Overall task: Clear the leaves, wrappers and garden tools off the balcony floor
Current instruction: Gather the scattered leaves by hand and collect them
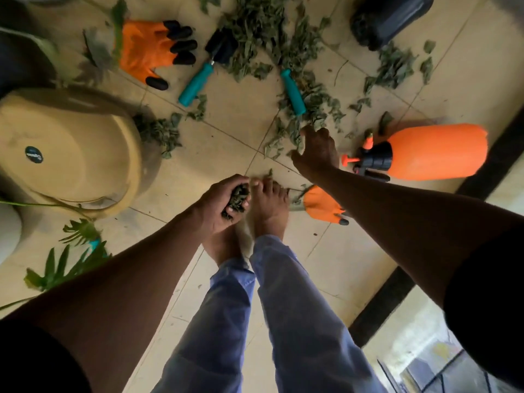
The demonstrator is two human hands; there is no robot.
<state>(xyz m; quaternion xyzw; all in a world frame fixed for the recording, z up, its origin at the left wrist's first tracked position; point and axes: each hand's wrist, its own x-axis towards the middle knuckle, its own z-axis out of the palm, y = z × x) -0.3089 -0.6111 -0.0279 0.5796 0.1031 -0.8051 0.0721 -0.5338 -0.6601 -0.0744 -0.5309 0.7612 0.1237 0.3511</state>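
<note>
here we stand barefoot on beige floor tiles point(232, 120) strewn with dried green leaves point(255, 32), our left hand point(224, 205) curled round a clump of them, our right hand point(316, 151) reaching loose-fingered onto the scattered pile beside a teal-handled trowel point(293, 92).

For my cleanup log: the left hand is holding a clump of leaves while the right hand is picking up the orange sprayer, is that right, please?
Not quite. The left hand does hold a clump of leaves, but the right hand is reaching into the scattered leaves on the floor; the orange sprayer lies untouched beside it. The head view shows this.
</note>
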